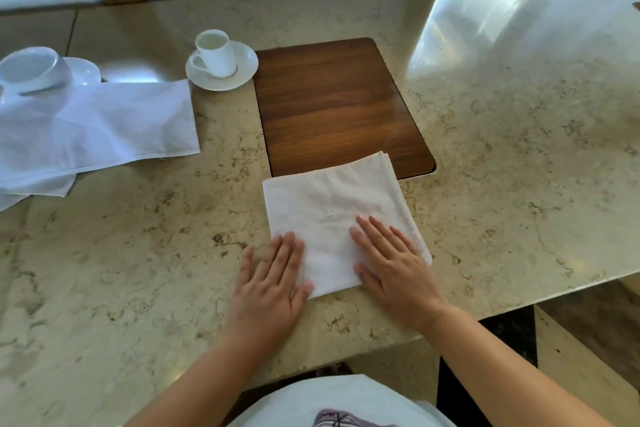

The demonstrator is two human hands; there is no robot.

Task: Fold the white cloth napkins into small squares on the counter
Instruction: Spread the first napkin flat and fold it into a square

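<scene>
Now: folded napkin (pixel 332 215) lies near counter (pixel 519 149) front edge, its far corner overlapping the wood inset panel (pixel 332 100). My left hand (pixel 272 282) flat, fingers straight, pressing napkin's near-left corner, partly on stone. Right hand (pixel 389 262) flat w/ fingers spread on near-right part. Unfolded napkins (pixel 93 128) heaped far left, beside espresso cup (pixel 216 52) on saucer (pixel 246 71). Second cup (pixel 31 69) at left edge.

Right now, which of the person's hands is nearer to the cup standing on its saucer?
Left. The left hand presses the folded napkin's near-left corner, on the cup's side. The right hand lies flat on the napkin's right half, farther away.
</scene>
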